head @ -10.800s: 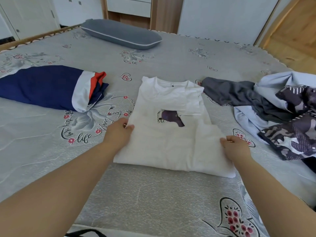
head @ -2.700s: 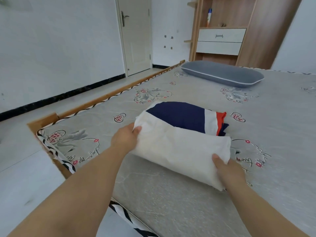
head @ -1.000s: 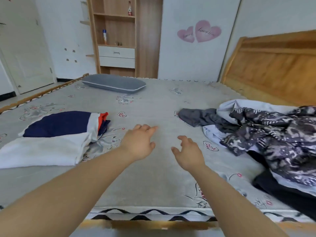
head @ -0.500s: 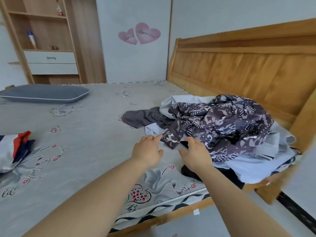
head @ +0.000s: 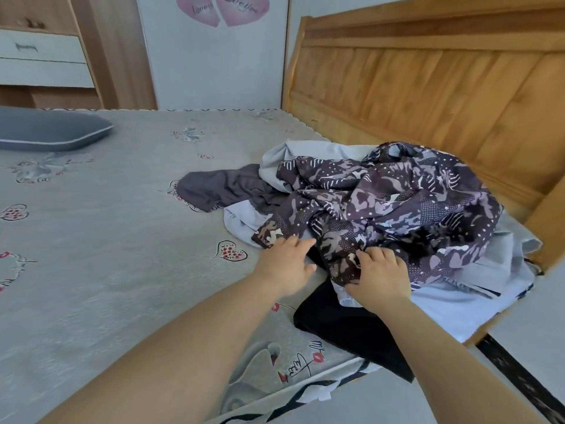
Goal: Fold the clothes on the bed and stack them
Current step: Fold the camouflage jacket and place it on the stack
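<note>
A heap of unfolded clothes lies at the bed's right end by the headboard. On top is a dark purple patterned garment. Under it are a light blue garment, a grey garment and a black garment. My left hand reaches in with straight fingers, its tips touching the patterned garment's near hem. My right hand lies on the same garment's front edge, fingers curled into the fabric. The folded stack is out of view.
The grey printed mattress stretches to the left. A grey pillow lies at the far left. The wooden headboard rises behind the heap. The bed's near edge runs below my arms, floor beyond it.
My view has swung right from the folded stack to the heap. Both hands moved forward from above the bare mattress onto the patterned garment's edge.
</note>
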